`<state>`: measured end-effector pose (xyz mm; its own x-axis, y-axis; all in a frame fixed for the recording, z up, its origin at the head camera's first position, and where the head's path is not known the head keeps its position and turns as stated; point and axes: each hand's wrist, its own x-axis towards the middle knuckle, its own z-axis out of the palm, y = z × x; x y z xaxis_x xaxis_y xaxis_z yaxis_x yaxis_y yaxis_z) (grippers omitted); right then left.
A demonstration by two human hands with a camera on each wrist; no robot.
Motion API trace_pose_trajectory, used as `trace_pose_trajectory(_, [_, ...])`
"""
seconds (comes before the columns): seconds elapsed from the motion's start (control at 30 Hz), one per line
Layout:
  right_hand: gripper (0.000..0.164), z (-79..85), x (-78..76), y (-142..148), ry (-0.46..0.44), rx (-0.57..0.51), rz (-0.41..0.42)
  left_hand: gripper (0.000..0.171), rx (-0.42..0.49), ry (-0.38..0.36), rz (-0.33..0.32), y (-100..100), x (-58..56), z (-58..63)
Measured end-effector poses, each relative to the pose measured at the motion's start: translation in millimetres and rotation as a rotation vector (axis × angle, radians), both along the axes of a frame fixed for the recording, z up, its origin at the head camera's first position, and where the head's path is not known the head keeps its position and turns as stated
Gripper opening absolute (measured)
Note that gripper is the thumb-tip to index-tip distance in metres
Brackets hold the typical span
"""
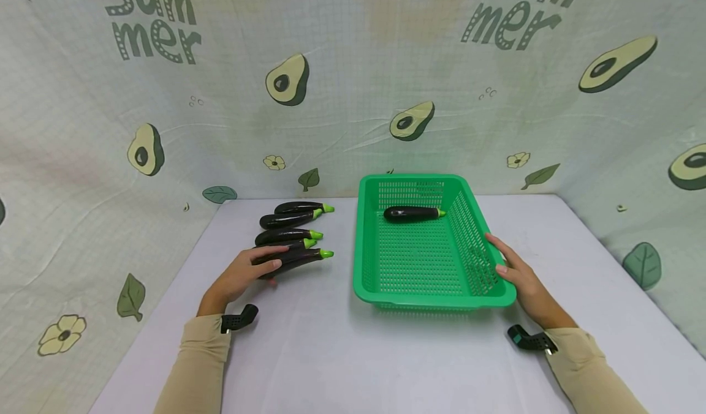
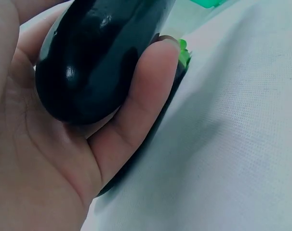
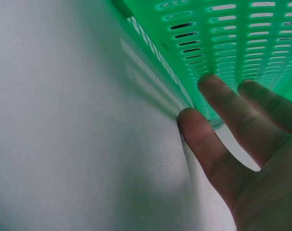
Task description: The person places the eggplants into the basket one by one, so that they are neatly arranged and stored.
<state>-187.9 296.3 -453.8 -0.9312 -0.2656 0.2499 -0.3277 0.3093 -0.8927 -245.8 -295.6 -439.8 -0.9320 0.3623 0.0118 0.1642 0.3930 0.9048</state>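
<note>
Left hand (image 1: 237, 276), fingers curled round 1 eggplant (image 2: 98, 62) near 4 others (image 1: 284, 236); right hand (image 1: 524, 285), fingers spread, touching green basket (image 1: 361, 242) containing 1 more eggplant (image 1: 410, 214).

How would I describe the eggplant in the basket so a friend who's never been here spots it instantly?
On the white table, find the big green basket. Inside, near its far end, an eggplant lies sideways with its bright green tip pointing right. It's the only one in the basket; the five other eggplants are outside, to the left.
</note>
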Motion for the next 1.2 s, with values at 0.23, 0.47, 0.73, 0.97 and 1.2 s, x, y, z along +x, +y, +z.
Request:
trace_pose_trajectory(0.23, [0.058, 0.5, 0.1, -0.3, -0.002, 0.005, -0.003, 0.043, 0.016, 0.008, -0.017, 3.9, 0.4, 2.7])
trace_pose_trajectory(0.47, [0.058, 1.1, -0.1, -0.2, -0.004, 0.012, -0.012, 0.051, 0.022, 0.003, -0.022, 7.7, 0.6, 3.4])
trace_pose_trajectory(0.73, [0.058, 0.6, 0.1, -0.2, -0.007, 0.013, -0.012, 0.055, 0.032, 0.035, -0.027, 14.4, 0.3, 5.8])
trace_pose_trajectory(0.97, [0.057, 0.5, 0.3, -0.3, -0.006, 0.012, -0.008, 0.061, -0.016, 0.089, -0.034, 19.1, -1.5, 5.8])
trace_pose_trajectory(1.2, [0.057, 0.6, 0.3, -0.1, 0.004, 0.008, -0.003, 0.057, 0.004, 0.079, -0.019, 22.7, -0.1, 9.2])
